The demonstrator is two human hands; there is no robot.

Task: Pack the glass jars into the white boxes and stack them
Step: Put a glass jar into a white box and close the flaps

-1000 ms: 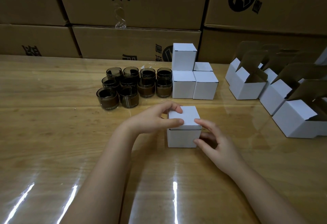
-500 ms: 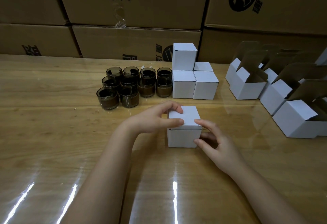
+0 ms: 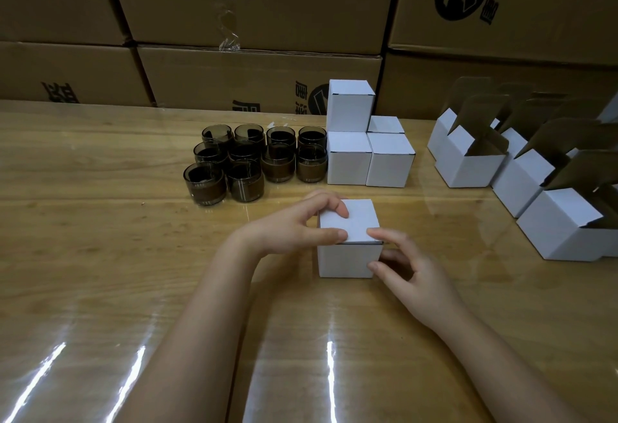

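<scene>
The small white box (image 3: 346, 260) stands on the tabletop (image 3: 100, 255), just in front of the stack of closed boxes (image 3: 349, 158), with its lid (image 3: 359, 222) down. The left hand (image 3: 294, 228) curls over the lid's left edge and pinches it. The right hand (image 3: 413, 270) pinches the front right corner between forefinger and thumb. The box is thin card, probably with glass inside, so it is likely light but easy to crush. It is best gripped on opposite side walls, not by the lid.

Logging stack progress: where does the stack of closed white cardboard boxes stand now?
Head view: the stack of closed white cardboard boxes stands mid-table, just right of the dark glass jars, in front of the brown cartons.
</scene>
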